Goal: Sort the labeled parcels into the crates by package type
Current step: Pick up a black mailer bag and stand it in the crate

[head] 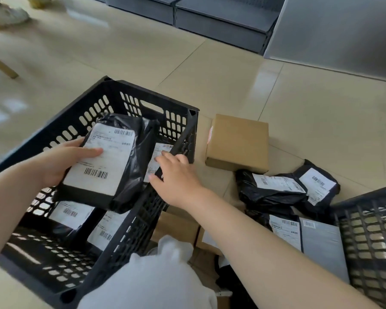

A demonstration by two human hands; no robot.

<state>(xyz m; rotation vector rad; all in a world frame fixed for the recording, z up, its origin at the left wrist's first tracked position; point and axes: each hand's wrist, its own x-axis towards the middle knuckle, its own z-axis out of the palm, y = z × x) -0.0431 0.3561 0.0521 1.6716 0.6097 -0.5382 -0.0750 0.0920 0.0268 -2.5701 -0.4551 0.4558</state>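
**Black mailer over the left crate, right hand on the rim**

My left hand (60,161) has its fingers clamped on a black poly mailer (112,161), thumb pressed flat on its white label, the other fingers wrapped underneath out of sight. I hold the mailer above the open black crate (112,94) on my left, label up. Its long axis runs from near-left to far-right, tilted a little across the crate, with the near end lowest. Under it, more black mailers already lie on the crate's bottom, labels showing, so I judge this crate is the one for soft bags.

My right hand (176,177) rests on the crate's right rim, fingers spread apart and holding no parcel; the fingertips touch the rim beside a labeled bag inside.

The drop is straight down: the mailer is already inside the crate's outline, so my left hand, the only one carrying anything, need only lower and let go. The right hand seems to be steadying the wall.

Still on the floor to my right lie a brown cardboard box (237,143), a heap of black mailers (283,190) and a grey mailer (321,244), just beside a second crate (370,239) at the right edge. My right hand is nearer those. More cardboard shows near my knees, partly hidden by white cloth (156,277).
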